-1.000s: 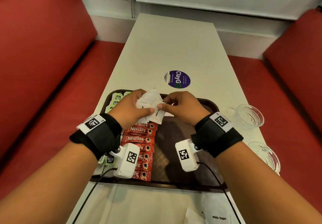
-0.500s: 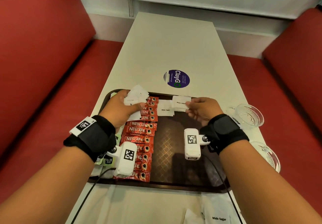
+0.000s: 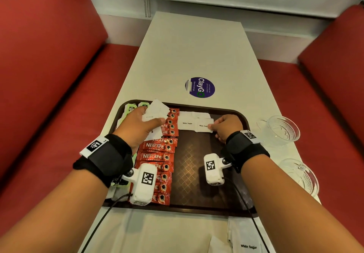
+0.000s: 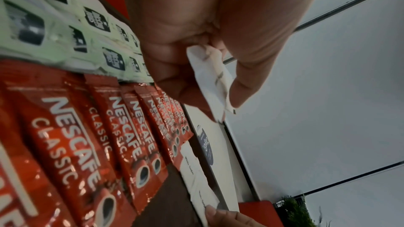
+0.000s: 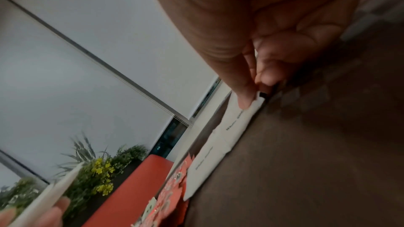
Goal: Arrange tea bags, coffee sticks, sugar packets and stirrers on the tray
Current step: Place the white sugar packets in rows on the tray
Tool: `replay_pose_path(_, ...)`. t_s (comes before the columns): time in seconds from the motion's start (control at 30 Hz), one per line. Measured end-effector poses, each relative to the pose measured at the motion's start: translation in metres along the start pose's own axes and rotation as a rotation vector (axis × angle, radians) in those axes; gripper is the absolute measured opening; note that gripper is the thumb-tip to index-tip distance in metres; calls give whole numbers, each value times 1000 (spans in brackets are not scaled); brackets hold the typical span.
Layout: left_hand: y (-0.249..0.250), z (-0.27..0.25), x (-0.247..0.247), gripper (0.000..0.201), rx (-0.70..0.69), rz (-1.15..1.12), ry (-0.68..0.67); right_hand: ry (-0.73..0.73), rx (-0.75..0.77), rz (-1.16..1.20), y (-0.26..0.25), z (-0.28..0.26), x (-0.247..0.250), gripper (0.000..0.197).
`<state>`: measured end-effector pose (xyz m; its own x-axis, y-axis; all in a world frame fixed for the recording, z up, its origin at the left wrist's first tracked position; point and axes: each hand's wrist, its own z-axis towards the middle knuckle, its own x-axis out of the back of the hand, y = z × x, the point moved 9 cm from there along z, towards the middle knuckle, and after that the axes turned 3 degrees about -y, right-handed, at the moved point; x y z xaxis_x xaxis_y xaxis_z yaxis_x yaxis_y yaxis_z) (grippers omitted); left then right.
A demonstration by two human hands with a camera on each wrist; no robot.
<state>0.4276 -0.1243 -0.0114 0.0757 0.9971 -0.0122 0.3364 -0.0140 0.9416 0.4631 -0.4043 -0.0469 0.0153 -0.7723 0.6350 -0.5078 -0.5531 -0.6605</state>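
Note:
A dark brown tray [image 3: 197, 174] lies on the table. A column of red Nescafe coffee sticks [image 3: 159, 154] [image 4: 91, 144] runs down its left half, with pale green tea bags [image 3: 131, 108] [image 4: 65, 28] further left. My left hand [image 3: 137, 128] [image 4: 218, 75] grips a bundle of white sugar packets [image 3: 155, 110] [image 4: 214, 82] above the sticks. My right hand [image 3: 224, 127] [image 5: 253, 92] pinches one white sugar packet [image 3: 203, 125] [image 5: 240, 118] at the tray's far end, overlapping another sugar packet [image 3: 186, 122] lying flat there.
Two clear glass cups [image 3: 279, 128] [image 3: 301, 176] stand right of the tray. More white sugar packets [image 3: 244, 239] lie on the table's near edge. A purple round sticker [image 3: 200, 87] marks the table beyond the tray. Red bench seats flank both sides.
My right hand took one sugar packet from the left hand's bundle, carried it right, and lowered it onto the tray's far end beside another packet. The left hand drew back left.

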Motion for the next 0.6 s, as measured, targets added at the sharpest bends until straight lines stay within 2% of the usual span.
replay_pose_path(0.13,-3,-2,-9,29,54,-59,-41,19,75,-268,-13,-3,6,26)
replay_pose_path(0.23,-4,-5,-18,33,52,-13,-121,85,261,-144,-40,-22,11,23)
replay_pose_path(0.3,-4,-6,-25,37,41,44,-175,3,381,-24,-63,-40,1,28)
replay_pose_path(0.37,-2,-9,-31,41,30,85,-206,-176,416,89,-79,-60,-15,34)
replay_pose_path(0.47,2,-11,-35,44,11,137,-221,-395,441,180,-92,-81,-30,23)
replay_pose_path(0.6,1,-13,-32,34,13,128,-197,-426,430,290,-89,-82,-29,8)
